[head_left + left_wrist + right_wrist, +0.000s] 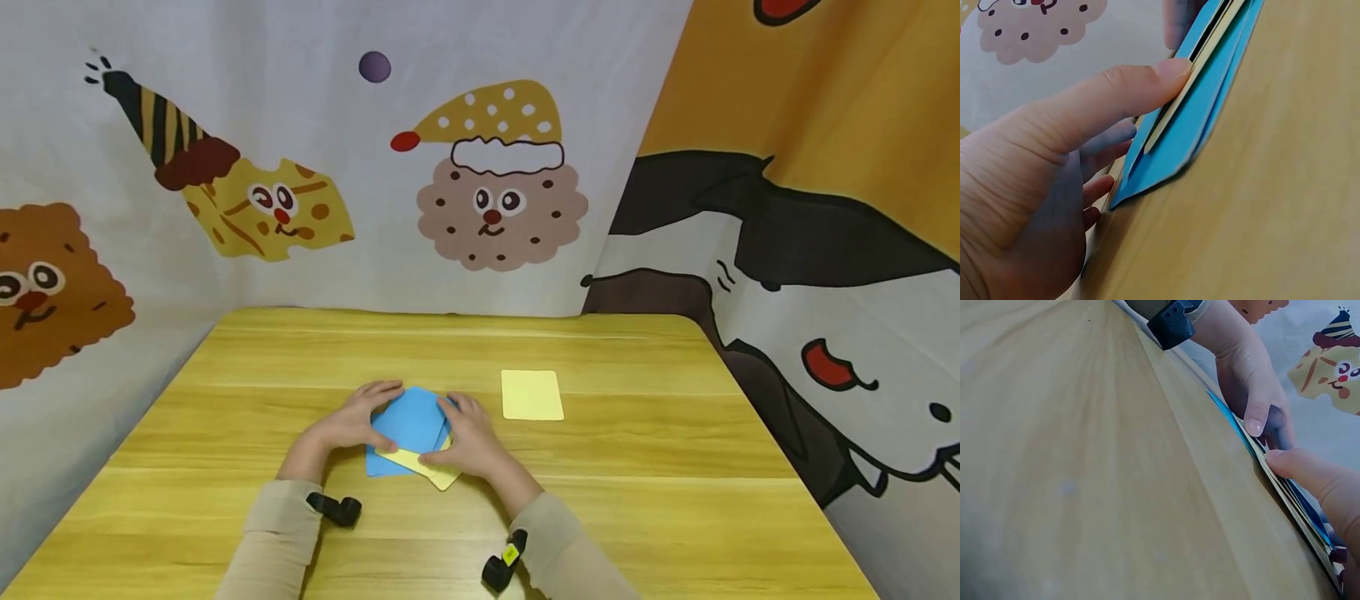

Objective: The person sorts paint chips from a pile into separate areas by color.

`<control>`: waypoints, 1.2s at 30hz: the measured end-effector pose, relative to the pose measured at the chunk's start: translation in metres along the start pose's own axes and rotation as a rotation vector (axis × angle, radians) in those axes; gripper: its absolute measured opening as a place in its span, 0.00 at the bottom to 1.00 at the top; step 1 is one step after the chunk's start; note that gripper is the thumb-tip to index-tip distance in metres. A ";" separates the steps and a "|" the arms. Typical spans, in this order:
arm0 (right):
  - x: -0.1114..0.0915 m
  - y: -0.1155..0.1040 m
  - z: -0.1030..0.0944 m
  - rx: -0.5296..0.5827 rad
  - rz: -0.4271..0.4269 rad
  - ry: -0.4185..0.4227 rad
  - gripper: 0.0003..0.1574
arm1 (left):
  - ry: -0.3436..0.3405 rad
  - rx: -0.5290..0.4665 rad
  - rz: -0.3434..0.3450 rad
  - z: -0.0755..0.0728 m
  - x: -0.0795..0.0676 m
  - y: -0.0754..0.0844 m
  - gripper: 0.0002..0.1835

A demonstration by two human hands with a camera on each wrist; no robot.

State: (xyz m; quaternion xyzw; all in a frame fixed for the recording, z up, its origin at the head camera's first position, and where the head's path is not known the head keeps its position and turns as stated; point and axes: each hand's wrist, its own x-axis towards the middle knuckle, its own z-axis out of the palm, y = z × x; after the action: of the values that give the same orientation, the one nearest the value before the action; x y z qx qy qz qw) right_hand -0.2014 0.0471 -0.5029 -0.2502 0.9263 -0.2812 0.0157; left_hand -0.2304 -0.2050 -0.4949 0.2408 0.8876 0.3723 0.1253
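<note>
A loose stack of blue and yellow cards (409, 421) lies on the wooden table, its layers fanned at different angles with a blue card on top. From the left side my left hand (360, 421) holds the stack, thumb at its near edge and fingers on the far side. My right hand (472, 437) grips it from the right, its thumb near a yellow corner and its fingertips on the upper right edge. In the left wrist view the left thumb (1141, 87) presses against a yellow card (1194, 78) between blue ones. The right thumb (1297, 465) touches the layered edges in the right wrist view.
A single pale yellow square card (532, 395) with rounded corners lies flat to the right of the stack. The wooden table (637, 467) reaches back to a curtain (300, 50) printed with cartoon food. Each wrist wears a small black camera (501, 567).
</note>
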 end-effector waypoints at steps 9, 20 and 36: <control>0.000 0.000 -0.001 0.018 -0.001 -0.002 0.58 | 0.013 0.013 0.009 0.000 0.000 0.001 0.53; -0.001 0.000 -0.003 -0.019 -0.017 -0.012 0.58 | 0.041 -0.009 0.032 0.000 -0.001 0.004 0.53; -0.006 -0.002 -0.017 0.062 -0.048 0.039 0.57 | 0.109 0.102 0.084 -0.006 -0.009 0.028 0.51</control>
State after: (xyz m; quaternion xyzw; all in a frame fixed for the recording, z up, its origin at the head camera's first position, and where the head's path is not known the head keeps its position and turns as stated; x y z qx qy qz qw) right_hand -0.1981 0.0567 -0.4880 -0.2664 0.9109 -0.3151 -0.0012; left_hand -0.2156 -0.1965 -0.4696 0.2631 0.8999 0.3442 0.0486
